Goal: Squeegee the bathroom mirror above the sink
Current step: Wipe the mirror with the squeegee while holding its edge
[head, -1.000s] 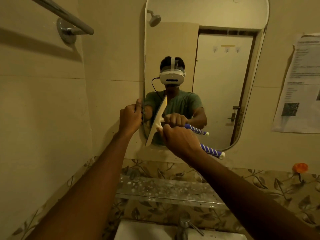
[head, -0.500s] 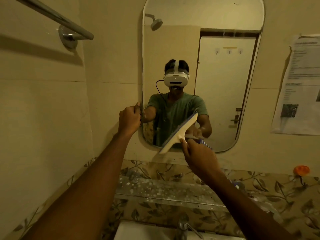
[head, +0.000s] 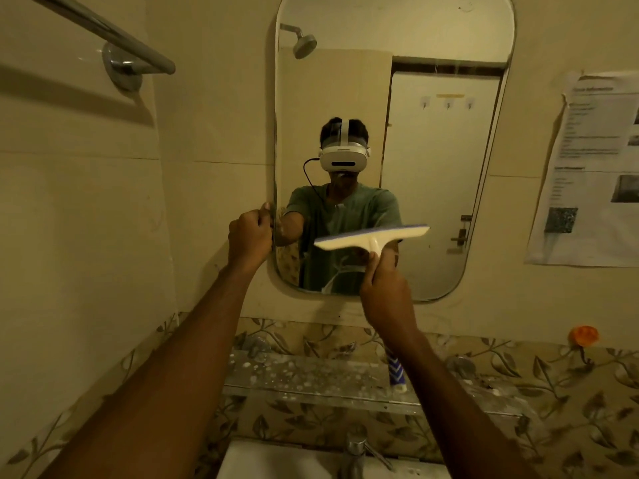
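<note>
While the right hand (head: 387, 292) was wrapped around the neck of the squeegee (head: 371, 237), its fingers closed on the handle just under the white head, the blade lay nearly level across the lower middle of the mirror (head: 442, 167), a little right of centre and tilted slightly up toward the right; whether the rubber edge actually pressed the glass could not be told from this angle. The striped tail of the handle (head: 396, 369) showed below the wrist, in front of the spotted glass shelf (head: 311, 378). The left hand (head: 249, 233) gripped the mirror's left edge with its fingers curled tight, apparently steadying the glass. A pale streak of wetness or residue ran down the glass near the bottom rim, just left of the right hand, so that strip at least looked unfinished. The upper half of the mirror reflected the room fairly cleanly (the dim light made any film there hard to judge), which suggested the task was somewhere in its later part, with the lowest band and the right-hand side seemingly left to clear above the sink (head: 276, 461)
</note>
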Tool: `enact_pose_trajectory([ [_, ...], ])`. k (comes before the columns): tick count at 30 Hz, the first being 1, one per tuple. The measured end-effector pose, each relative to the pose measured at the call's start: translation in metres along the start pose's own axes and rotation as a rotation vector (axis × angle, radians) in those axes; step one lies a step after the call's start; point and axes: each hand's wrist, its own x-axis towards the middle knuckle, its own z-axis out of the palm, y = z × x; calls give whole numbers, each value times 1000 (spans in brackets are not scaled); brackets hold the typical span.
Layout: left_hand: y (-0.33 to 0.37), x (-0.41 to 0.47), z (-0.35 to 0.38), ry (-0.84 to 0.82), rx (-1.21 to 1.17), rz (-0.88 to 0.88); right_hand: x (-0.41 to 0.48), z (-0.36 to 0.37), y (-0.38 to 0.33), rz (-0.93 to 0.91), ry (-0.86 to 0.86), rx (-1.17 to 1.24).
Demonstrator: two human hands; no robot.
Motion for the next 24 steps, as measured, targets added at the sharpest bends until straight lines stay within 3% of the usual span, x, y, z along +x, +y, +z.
enact_pose_trajectory([
  [6,4,-1,-3,-39,-25,-8,-33,23,9,149,-6,18],
  [10,1,0,-2,-31,-37,-13,2,10,-21,72,58,119],
  [16,-2,-1,1,-4,-31,10,60,11,-58,46,67,11],
  [24,-1,-1,1,-3,-19,6,-27,41,-1,179,-27,10],
])
